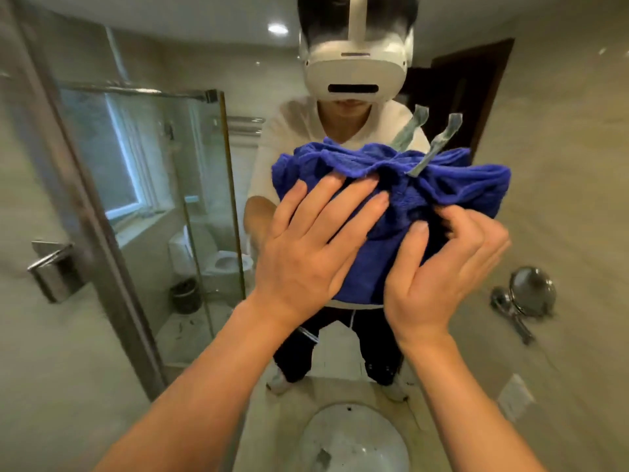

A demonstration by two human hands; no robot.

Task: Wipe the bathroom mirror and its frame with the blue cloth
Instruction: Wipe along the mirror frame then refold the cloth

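Observation:
The blue cloth [459, 189] is bunched up against the mirror glass [561, 165] at the centre, with a pale hanging loop at its top. My left hand [306, 247] presses on the cloth with straight, spread fingers. My right hand [442, 267] grips the cloth's lower right part, its fingers curled into the fabric. The mirror's metal frame [98, 240] runs diagonally down the left side. The glass reflects a person wearing a white headset behind the cloth.
A white sink basin [354, 441] sits below at the bottom centre on a pale counter. A chrome holder [54, 270] is fixed to the wall left of the frame. A round shaving mirror [531, 291] hangs at the right. The mirror reflects a shower screen and toilet.

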